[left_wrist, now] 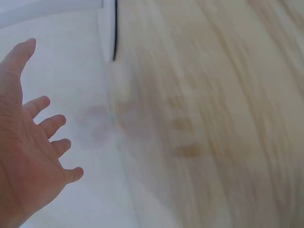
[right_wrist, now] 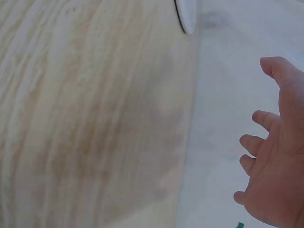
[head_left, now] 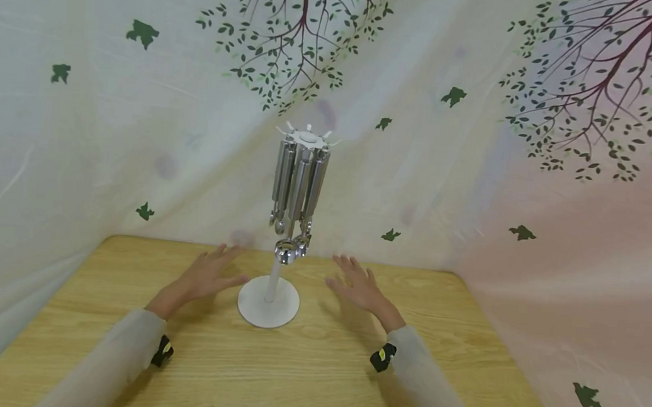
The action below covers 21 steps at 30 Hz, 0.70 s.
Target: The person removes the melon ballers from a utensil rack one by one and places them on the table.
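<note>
A white stand (head_left: 270, 310) with a round base rises between my two hands. Shiny metal kitchen utensils (head_left: 299, 183) hang from its hooked white top (head_left: 308, 139), handles upward. The lowest one ends in a round, ladle-like bowl (head_left: 286, 252). To the left of the base my left hand (head_left: 205, 277) is spread, thumb toward the base, holding nothing. My right hand (head_left: 358, 289) is held out on the other side, fingers apart and bare. Both wrist views show an unoccupied palm, with the rim of the base (left_wrist: 109, 31) at the top edge.
Under the stand is a light wooden table (head_left: 268, 376) with rounded back corners. Behind it hangs a pale cloth backdrop (head_left: 193, 150) printed with branches and green leaves, coming down to the table's back edge. A black wrist device (head_left: 383, 357) sits at each sleeve cuff.
</note>
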{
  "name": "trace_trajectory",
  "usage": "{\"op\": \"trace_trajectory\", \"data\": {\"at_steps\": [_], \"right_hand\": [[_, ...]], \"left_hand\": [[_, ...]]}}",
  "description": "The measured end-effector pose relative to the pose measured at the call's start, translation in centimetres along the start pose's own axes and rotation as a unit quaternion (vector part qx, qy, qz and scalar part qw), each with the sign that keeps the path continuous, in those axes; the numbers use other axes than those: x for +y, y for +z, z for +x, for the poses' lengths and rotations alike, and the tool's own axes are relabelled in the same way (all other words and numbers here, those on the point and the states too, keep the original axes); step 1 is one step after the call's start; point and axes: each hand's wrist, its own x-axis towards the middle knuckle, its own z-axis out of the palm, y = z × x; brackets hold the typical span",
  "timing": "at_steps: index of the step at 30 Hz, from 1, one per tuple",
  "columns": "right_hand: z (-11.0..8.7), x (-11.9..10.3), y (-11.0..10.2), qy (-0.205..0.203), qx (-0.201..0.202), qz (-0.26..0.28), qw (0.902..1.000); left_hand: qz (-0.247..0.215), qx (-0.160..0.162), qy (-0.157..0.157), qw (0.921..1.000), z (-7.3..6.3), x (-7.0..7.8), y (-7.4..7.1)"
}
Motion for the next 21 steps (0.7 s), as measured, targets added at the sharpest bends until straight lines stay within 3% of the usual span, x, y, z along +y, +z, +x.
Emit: {"op": "trace_trajectory", "data": {"at_steps": [3, 5, 8, 12, 16, 21], "right_hand": [[0.1, -0.4, -0.9, -0.017, 0.008, 0.021, 0.9996], [0.1, -0.9, -1.6, -0.027, 0.012, 0.042, 0.9987], [-0.1, -2.1, -3.1, -0.031, 0.017, 0.091, 0.9952], [-0.4, -3.8, -5.3, -0.040, 0.036, 0.132, 0.9898], [-0.4, -5.5, -7.4, -0.084, 0.058, 0.163, 0.9815], [-0.5, -7.9, -9.2, -0.137, 0.075, 0.220, 0.9630]], "left_hand": [[-0.083, -0.008, 0.009, 0.9965, 0.3, 0.9, 0.0], [-0.143, -0.012, 0.020, 0.9894, 0.6, 1.5, 0.1], [-0.234, -0.018, 0.040, 0.9712, 1.0, 2.3, 0.4], [-0.344, -0.030, 0.051, 0.9372, 1.6, 3.2, 1.1], [-0.389, -0.036, 0.043, 0.9195, 2.1, 3.8, 1.8], [-0.399, -0.026, 0.022, 0.9162, 2.4, 4.8, 2.1]]}}
